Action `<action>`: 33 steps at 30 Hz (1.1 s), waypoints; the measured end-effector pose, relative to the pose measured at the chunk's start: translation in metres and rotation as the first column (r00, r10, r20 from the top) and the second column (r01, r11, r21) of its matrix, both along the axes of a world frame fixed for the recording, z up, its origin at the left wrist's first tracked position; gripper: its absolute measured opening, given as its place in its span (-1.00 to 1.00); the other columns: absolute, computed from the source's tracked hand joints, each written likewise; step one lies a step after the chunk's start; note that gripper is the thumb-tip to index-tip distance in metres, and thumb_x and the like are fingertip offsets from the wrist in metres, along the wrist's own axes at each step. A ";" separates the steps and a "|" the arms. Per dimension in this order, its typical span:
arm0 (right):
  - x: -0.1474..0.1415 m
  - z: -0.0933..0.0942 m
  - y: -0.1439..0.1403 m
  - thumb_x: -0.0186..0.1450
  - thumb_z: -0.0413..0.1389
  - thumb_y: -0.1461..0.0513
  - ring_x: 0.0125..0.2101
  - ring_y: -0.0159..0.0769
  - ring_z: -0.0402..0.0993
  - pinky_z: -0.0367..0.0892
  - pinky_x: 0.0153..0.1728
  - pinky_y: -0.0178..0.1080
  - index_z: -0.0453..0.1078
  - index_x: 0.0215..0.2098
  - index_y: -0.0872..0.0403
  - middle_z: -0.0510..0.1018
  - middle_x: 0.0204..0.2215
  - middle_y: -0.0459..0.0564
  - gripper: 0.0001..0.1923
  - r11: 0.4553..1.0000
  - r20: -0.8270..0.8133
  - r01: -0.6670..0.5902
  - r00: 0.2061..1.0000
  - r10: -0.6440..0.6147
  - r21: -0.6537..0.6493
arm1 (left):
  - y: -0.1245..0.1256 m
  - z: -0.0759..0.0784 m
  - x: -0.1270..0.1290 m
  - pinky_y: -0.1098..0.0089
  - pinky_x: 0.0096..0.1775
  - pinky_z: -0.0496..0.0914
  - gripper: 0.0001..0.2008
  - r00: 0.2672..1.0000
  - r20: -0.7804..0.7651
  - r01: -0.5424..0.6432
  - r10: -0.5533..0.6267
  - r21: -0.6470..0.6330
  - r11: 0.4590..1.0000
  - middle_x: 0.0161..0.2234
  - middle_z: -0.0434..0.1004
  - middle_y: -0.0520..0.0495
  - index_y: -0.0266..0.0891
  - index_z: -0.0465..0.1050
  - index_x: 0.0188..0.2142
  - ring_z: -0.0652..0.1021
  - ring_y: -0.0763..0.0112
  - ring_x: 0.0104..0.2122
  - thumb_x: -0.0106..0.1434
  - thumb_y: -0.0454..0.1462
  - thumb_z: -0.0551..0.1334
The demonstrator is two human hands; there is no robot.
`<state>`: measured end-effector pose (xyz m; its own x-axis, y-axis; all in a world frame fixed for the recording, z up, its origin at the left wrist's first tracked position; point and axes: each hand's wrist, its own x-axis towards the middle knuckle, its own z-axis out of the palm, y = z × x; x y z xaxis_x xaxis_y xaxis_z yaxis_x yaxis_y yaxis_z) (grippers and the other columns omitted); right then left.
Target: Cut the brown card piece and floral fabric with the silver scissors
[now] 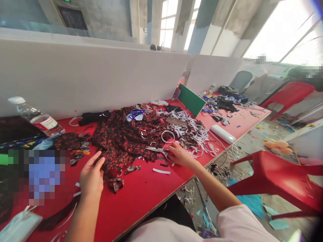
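My right hand [180,155] is closed on the handles of a pair of scissors [155,149], whose blades point left over dark cloth. At the cloth's left edge is my left hand [92,174], thumb and fingers apart, with nothing visible between them. The dark fabric with small red flowers [121,134] lies crumpled in front of both hands. A white ring [168,136] rests just beyond the scissors. Close to my right hand, a heap of white strips [196,132] spreads over the table, with a brown flat object [176,121] on it.
Scraps lie on the red table [141,198]. A water bottle [45,122] stands at the left, and a white power strip [21,227] lies near the front left. Behind are a white partition [96,77] and a green board [191,100]. A red chair [275,174] stands at the right.
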<state>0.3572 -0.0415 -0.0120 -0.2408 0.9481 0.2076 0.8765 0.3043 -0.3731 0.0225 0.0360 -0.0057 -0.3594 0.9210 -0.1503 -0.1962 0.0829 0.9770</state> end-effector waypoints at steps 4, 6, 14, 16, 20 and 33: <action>0.018 0.015 0.019 0.24 0.06 0.21 -0.21 -0.28 0.38 0.29 -0.19 -0.29 0.40 -0.11 -0.01 0.44 -0.20 0.00 -0.75 0.990 0.079 0.043 0.996 -0.033 -0.131 | 0.002 -0.009 -0.002 0.60 -0.67 0.14 -0.58 0.998 0.058 0.008 -0.006 -0.030 1.000 -0.46 0.50 0.07 -0.18 0.51 -0.20 0.34 0.64 -0.65 -0.15 -0.26 0.34; 0.039 0.027 0.042 0.29 0.00 0.19 -0.24 -0.28 0.40 0.30 -0.23 -0.31 0.44 -0.20 0.02 0.49 -0.26 -0.02 -0.79 0.955 0.154 0.266 0.957 -0.245 -0.132 | 0.004 -0.016 -0.003 0.56 -0.58 0.27 -0.62 0.995 0.099 0.019 -0.012 -0.072 0.997 -0.44 0.52 0.06 -0.18 0.51 -0.26 0.43 0.56 -0.57 -0.17 -0.28 0.34; 0.126 0.045 0.129 0.31 0.02 0.16 -0.16 -0.26 0.39 0.36 -0.17 -0.11 0.29 -0.04 0.13 0.40 -0.09 0.04 -0.70 0.821 0.306 0.553 0.814 -0.494 -0.146 | 0.009 -0.021 -0.016 0.50 -0.36 0.33 -0.69 0.998 0.059 0.030 -0.028 -0.030 0.999 -0.45 0.51 0.09 -0.21 0.50 -0.36 0.45 0.51 -0.44 -0.20 -0.27 0.37; 0.132 0.041 0.137 0.25 0.09 0.16 -0.23 -0.28 0.41 0.34 -0.22 -0.21 0.36 -0.13 0.14 0.46 -0.18 0.02 -0.73 0.822 0.333 0.546 0.814 -0.475 -0.163 | 0.004 -0.014 -0.019 0.52 -0.30 0.32 -0.74 0.999 0.042 0.016 -0.017 0.017 1.000 -0.41 0.52 0.07 -0.24 0.50 -0.39 0.45 0.52 -0.39 -0.17 -0.25 0.35; 0.140 0.035 0.143 0.09 0.20 0.16 -0.32 -0.26 0.43 0.24 -0.36 -0.31 0.44 -0.27 0.11 0.54 -0.34 0.00 -0.74 0.840 0.366 0.524 0.816 -0.447 -0.142 | -0.010 -0.003 -0.023 0.49 -0.36 0.35 -0.68 0.991 0.131 -0.009 0.009 -0.007 1.000 -0.43 0.51 0.08 -0.20 0.46 -0.31 0.47 0.50 -0.43 -0.16 -0.30 0.34; 0.017 0.066 0.129 0.16 0.07 -0.03 -0.37 -0.31 0.46 0.27 -0.37 -0.32 0.30 -0.06 0.05 0.54 -0.29 0.00 -0.54 0.953 -0.254 0.303 0.920 -0.298 -0.023 | -0.015 -0.007 -0.029 0.38 -0.50 0.41 -0.89 0.928 0.360 0.058 0.094 -0.388 0.920 -0.52 0.53 0.00 -0.27 0.43 -0.40 0.51 0.43 -0.58 0.02 -0.32 0.29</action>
